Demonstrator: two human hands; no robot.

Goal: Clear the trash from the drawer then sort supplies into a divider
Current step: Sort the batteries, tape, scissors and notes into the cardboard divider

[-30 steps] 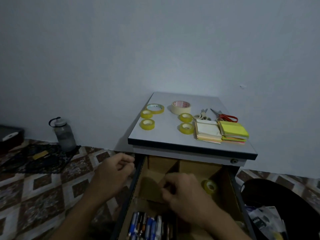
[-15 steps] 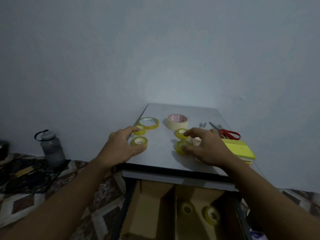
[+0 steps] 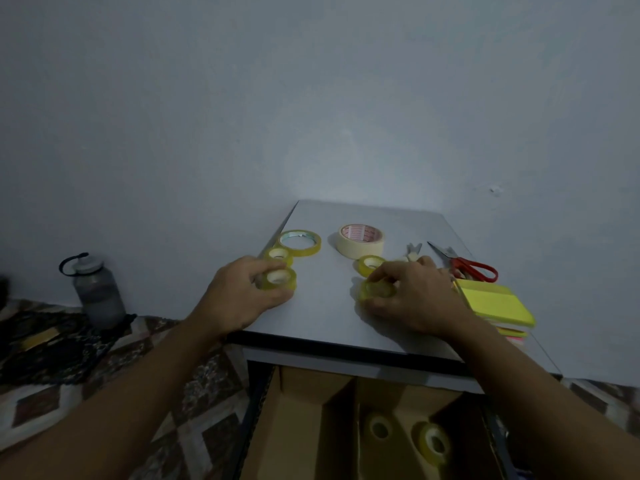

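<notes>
Scissors (image 3: 475,270), sticky notes (image 3: 493,302) beside right hand (image 3: 412,296).

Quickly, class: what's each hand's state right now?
Left hand: grips the left front tape roll.
Right hand: grips the right front tape roll.

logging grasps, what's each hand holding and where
The left hand pinches the left tape roll by its outer rim; right hand, the right tape roll likewise.
</notes>
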